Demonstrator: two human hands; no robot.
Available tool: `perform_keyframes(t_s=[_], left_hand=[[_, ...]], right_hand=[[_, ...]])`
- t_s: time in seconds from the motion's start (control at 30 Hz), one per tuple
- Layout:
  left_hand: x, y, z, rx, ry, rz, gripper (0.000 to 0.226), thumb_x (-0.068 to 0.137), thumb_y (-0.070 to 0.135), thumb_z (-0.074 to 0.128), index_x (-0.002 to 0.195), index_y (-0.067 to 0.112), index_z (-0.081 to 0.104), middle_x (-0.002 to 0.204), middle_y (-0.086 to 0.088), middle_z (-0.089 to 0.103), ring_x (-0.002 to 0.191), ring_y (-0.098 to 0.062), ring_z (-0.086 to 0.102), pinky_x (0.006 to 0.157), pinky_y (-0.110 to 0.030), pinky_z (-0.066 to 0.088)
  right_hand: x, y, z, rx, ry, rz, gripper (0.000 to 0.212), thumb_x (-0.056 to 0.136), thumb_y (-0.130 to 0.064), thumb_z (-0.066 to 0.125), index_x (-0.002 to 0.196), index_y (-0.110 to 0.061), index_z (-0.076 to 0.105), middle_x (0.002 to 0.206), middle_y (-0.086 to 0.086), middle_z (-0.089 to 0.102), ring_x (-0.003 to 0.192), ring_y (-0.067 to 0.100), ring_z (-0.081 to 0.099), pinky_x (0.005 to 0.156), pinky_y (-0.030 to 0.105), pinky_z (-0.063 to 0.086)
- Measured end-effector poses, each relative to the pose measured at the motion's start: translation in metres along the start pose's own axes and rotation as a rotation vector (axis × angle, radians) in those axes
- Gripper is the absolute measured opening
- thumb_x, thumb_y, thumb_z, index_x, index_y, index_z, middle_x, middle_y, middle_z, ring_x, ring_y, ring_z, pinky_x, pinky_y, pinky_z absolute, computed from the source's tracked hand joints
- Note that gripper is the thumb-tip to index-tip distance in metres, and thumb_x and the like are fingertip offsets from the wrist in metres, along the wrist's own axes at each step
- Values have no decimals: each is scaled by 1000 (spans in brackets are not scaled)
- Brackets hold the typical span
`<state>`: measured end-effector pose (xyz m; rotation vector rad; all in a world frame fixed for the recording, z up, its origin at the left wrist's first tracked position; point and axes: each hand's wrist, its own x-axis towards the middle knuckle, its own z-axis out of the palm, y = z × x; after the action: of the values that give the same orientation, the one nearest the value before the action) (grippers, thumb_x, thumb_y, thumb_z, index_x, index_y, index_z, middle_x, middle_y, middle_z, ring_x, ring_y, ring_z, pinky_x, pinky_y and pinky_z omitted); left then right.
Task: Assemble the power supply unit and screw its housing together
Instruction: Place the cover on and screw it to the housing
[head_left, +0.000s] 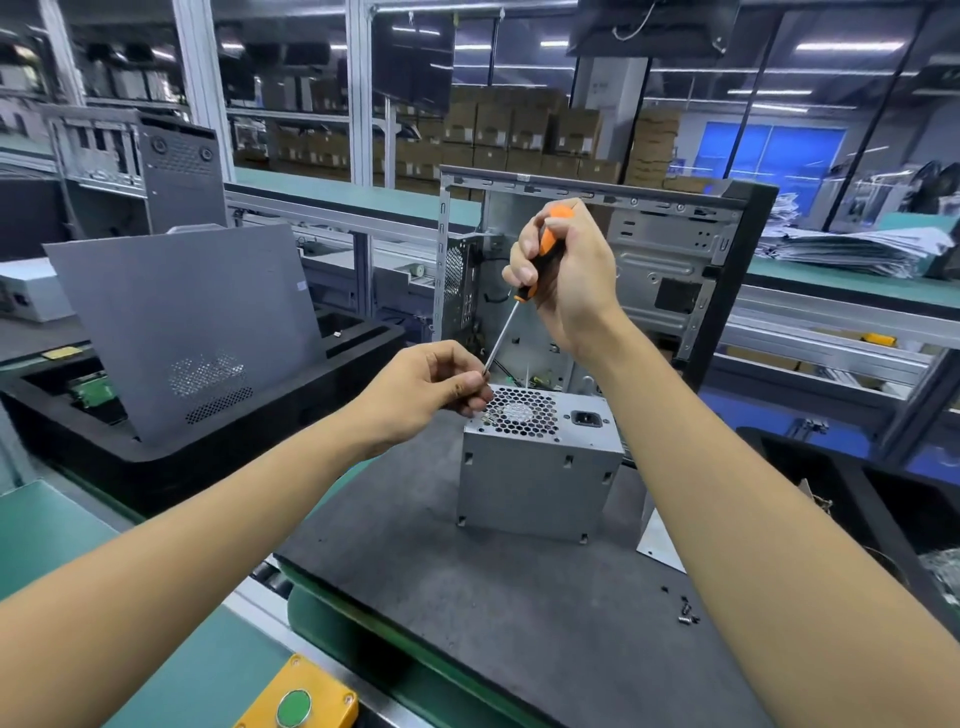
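A grey metal power supply unit (540, 467) stands on end on the dark mat (467, 597), its honeycomb fan grille and power socket facing up. My right hand (566, 275) grips the orange and black handle of a screwdriver (506, 332), whose thin shaft slants down to the left. My left hand (434, 387) pinches at the shaft's tip just above the unit's top left corner; whatever sits between the fingertips is too small to make out.
An open computer case (670, 270) stands right behind the unit. A grey side panel (182, 322) leans in a black tray at the left. Several loose screws (685, 613) lie on the mat at the right. A yellow box with a green button (296, 701) sits at the near edge.
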<state>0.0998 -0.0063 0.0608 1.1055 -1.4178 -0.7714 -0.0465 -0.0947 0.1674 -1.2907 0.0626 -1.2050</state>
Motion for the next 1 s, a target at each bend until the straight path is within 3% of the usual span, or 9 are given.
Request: perform_keyframes(t_s=[0.63,1.0], left_hand=[[3,2,-5,145,-105,16,10,98,9,67,88,9,65,82,-6,78,69,-15,72,66,-22,55],[6,0,-6,121,-126,4,15,103,10,61,89,12,64,85,-8,79,71,-16,72,66,-24,56]], right_hand=[[1,6,2,-55,-72,-20,16,95,-1,28,87,-11,38,65,6,47,46,19,39,51,31,38],[3,9,-1,-80,-136,30,15,94,-1,31,89,-11,40,64,5,46,44,16,35,51,28,36]])
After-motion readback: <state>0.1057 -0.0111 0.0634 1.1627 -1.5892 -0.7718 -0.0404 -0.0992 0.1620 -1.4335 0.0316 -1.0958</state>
